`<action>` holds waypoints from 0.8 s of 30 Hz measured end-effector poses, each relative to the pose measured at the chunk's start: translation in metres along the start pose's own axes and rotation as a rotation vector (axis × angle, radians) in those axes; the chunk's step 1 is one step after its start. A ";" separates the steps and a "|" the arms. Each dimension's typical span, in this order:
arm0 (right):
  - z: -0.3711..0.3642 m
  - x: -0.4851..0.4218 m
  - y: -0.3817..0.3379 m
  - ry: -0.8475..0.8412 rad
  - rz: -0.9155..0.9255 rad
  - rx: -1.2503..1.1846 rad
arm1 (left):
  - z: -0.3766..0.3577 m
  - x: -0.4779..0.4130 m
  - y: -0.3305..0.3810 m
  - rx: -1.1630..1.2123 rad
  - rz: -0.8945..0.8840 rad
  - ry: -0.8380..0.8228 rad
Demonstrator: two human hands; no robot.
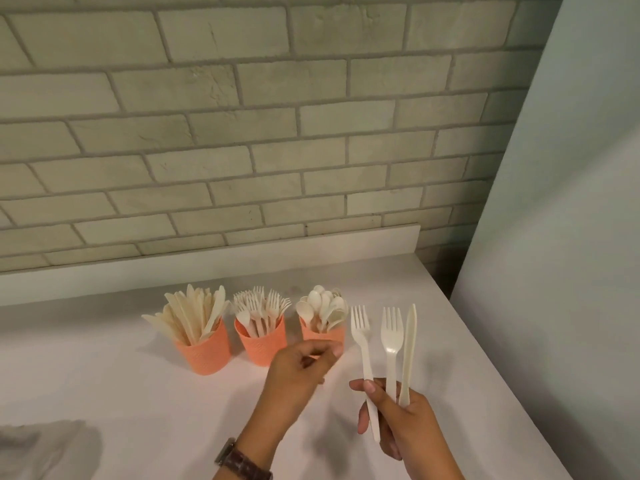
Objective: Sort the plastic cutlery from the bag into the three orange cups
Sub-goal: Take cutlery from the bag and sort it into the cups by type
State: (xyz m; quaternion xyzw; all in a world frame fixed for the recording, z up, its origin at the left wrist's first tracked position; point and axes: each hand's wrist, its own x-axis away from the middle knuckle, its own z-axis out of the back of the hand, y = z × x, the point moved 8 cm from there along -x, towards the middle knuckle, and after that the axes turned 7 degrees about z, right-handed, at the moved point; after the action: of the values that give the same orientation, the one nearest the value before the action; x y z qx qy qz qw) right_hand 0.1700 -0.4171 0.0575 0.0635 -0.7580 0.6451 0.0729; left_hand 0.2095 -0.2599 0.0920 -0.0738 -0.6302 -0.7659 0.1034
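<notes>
Three orange cups stand in a row on the white counter. The left cup (204,355) holds several knives, the middle cup (261,346) several forks and the right cup (323,332) several spoons. My right hand (398,420) grips two white forks (362,344) (391,341) and a knife (408,351), fanned upright to the right of the spoon cup. My left hand (301,372) hovers in front of the spoon cup with its fingers loosely curled, and I see nothing in it. A brown watch sits on that wrist.
A crumpled clear plastic bag (38,445) lies at the lower left of the counter (138,410). A brick wall runs behind the cups. The counter's right edge (485,358) slants beside a plain pale wall.
</notes>
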 end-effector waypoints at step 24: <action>-0.042 -0.005 0.027 -0.157 -0.080 0.008 | 0.118 -0.058 -0.042 -0.059 0.052 0.507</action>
State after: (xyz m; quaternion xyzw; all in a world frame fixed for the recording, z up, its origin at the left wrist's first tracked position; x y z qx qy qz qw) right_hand 0.1714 -0.3709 0.0371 0.1444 -0.7555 0.6378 0.0384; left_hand 0.2534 -0.1331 0.0610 0.1016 -0.5596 -0.7750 0.2755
